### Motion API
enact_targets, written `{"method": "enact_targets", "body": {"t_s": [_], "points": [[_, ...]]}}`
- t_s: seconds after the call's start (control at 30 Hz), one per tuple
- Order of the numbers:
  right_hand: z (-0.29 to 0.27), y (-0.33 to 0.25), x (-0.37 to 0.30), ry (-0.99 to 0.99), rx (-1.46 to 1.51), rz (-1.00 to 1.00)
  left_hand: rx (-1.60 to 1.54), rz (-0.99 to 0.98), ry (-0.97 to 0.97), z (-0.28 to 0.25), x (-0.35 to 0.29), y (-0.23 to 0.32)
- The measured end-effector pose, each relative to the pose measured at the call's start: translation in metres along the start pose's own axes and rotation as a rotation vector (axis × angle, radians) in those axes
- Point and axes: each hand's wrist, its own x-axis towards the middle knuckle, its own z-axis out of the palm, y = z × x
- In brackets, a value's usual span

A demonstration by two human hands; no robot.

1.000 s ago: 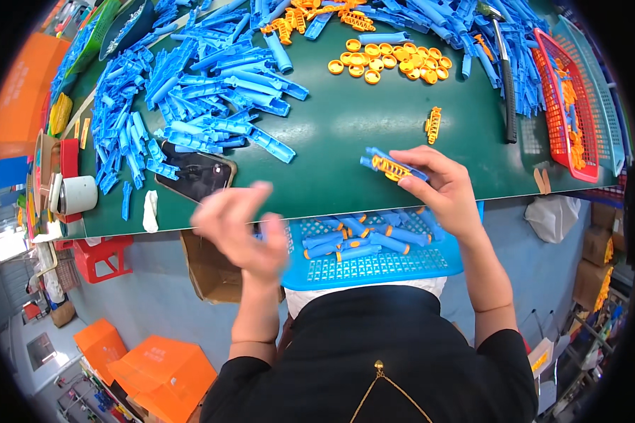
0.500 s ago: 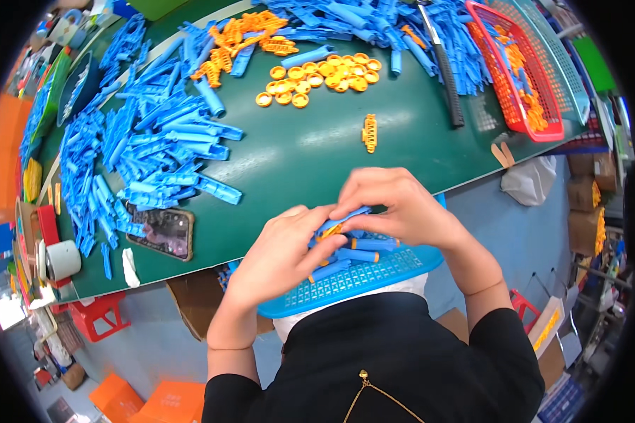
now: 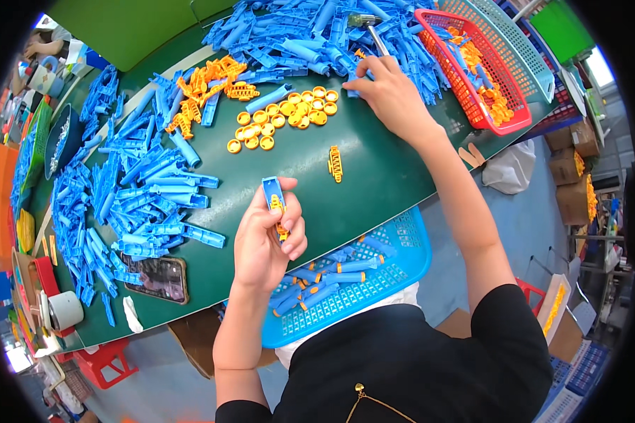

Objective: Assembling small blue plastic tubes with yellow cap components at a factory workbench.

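Note:
In my left hand (image 3: 267, 240), above the table's near edge, is a blue trough-shaped half shell (image 3: 269, 187) with an orange ribbed insert (image 3: 278, 209) lying in it. My fingers wrap round its lower part. My right hand (image 3: 391, 95) reaches far across the table to the near side of the blue shell pile (image 3: 296, 32). Its thumb and forefinger are apart beside blue pieces. A hammer-like tool (image 3: 377, 41) shows its head and metal shaft beyond that hand, which hides the rest. One orange ribbed insert (image 3: 335, 164) lies alone on the green table between my hands.
Round yellow caps (image 3: 289, 109) and a heap of orange inserts (image 3: 190, 106) lie mid-table. More blue shells (image 3: 148, 183) spread left, by a phone (image 3: 159, 278). A red basket (image 3: 504, 127) stands far right. A blue basket (image 3: 402, 271) with orange-ended blue tubes rests on my lap.
My hands, together over the lap basket before, are now apart. The right one has swung far forward to the pile; the left has lifted the shell and insert above the table. The view has shifted.

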Motion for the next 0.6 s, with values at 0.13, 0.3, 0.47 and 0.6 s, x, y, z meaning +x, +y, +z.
{"method": "enact_targets", "body": {"t_s": [0.13, 0.3, 0.47, 0.6], "points": [[-0.003, -0.004, 0.001, 0.101, -0.013, -0.180, -0.159, 0.029, -0.034, -0.005, 0.004, -0.008], [0.000, -0.005, -0.019, -0.030, 0.397, -0.136, -0.188, 0.111, 0.070, -0.014, 0.006, -0.010], [-0.002, 0.010, -0.019, 0.127, 0.074, -0.222, -0.166, 0.132, -0.001, -0.016, 0.007, -0.009], [-0.005, 0.004, -0.007, 0.030, 0.212, -0.270, -0.194, 0.122, -0.101, -0.025, 0.004, -0.014]]}}
